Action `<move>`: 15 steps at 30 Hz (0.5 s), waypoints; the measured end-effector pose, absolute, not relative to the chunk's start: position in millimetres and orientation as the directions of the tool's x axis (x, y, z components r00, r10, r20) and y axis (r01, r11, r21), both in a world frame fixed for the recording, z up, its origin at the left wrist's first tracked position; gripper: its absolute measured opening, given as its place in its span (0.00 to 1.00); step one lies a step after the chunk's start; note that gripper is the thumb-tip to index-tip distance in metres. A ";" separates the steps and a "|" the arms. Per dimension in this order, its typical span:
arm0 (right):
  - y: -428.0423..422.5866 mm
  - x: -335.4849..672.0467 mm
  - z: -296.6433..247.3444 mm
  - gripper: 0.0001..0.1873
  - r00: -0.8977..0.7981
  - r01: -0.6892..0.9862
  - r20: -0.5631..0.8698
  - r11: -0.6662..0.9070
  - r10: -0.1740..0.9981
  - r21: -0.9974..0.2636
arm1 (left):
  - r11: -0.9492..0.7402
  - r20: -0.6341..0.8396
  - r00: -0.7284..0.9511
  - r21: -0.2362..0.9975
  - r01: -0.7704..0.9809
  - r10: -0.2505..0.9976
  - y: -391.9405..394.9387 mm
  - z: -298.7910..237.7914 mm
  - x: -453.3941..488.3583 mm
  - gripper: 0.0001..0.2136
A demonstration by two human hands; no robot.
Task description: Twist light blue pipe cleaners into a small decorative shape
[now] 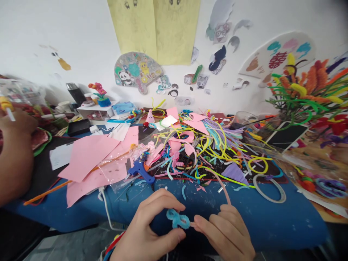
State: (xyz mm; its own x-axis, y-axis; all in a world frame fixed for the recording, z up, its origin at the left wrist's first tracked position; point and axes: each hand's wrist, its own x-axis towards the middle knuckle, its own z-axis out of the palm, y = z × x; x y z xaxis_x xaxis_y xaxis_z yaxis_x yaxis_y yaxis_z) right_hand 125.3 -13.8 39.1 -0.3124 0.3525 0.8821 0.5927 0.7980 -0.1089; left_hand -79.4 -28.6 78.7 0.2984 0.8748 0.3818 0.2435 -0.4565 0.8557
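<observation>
Between the thumb and fingers of my left hand (153, 221) is a small blue pipe cleaner bow (178, 219) with two loops. My right hand (225, 230) pinches a pink pipe cleaner (221, 183) close to the bow's right side. One end of the pink strip meets the bow, and its long free part rises from my right fist and curves back toward the pile. Whether the pink strip is threaded through the bow or only touches it, I cannot tell. Both hands are just in front of the table's near edge.
A blue glue gun (141, 170) lies beside pink sheets (91, 156). Behind it spreads a heap of coloured pipe cleaners (220, 136). A roll of clear tape (269, 188) rests at right, near a phone (285, 136). Another person's arm (16, 156) reaches in at left.
</observation>
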 end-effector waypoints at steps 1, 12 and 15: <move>-13.9 126.0 38.9 0.09 -0.317 0.597 0.881 0.796 0.352 -0.103 | -0.454 0.379 0.303 0.861 0.230 0.874 -28.5 78.0 -80.2 0.16; -14.4 127.5 38.3 0.10 -0.339 0.598 0.880 0.798 0.331 -0.070 | -0.445 0.378 0.303 0.874 0.194 0.875 -24.5 79.7 -80.3 0.06; -14.4 127.3 35.3 0.11 -0.329 0.596 0.884 0.799 0.332 -0.078 | -0.440 0.408 0.226 0.891 0.114 0.885 -25.6 73.7 -80.4 0.03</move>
